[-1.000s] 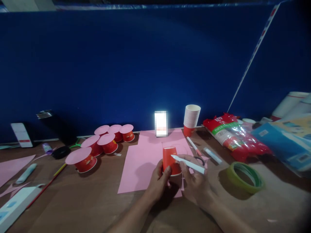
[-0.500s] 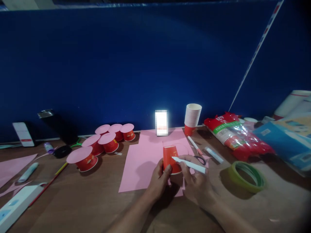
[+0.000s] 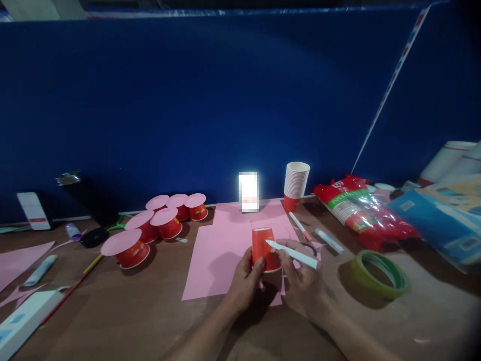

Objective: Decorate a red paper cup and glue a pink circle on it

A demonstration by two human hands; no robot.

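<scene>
Gripping an upturned red paper cup [image 3: 264, 247], the left hand [image 3: 245, 281] wraps its fingers [image 3: 258, 264] around the cup's near wall, thumb on the side; the cup stands mouth-down on a pink paper sheet [image 3: 220, 250] spread on the worktop [image 3: 124, 316]. The right hand [image 3: 303, 285] pinches a white pen [image 3: 292, 253] between thumb and fingers, the pen's tip touching the cup's right wall, its barrel slanting away to the right. Just beyond the right fingers lie black scissors [image 3: 310, 247], partly hidden by the pen. A green tape ring [image 3: 379, 274] lies to the right of that hand, well apart, with bare worktop between. The sheet's near edge runs just under both hands; its left edge is well clear of the left fingers, with open wood beyond. Farther left stand six capped red cups [image 3: 158, 225] in a cluster. Behind the held cup, near the blue wall [image 3: 210, 100], rises a stack of paper cups [image 3: 296, 184].
</scene>
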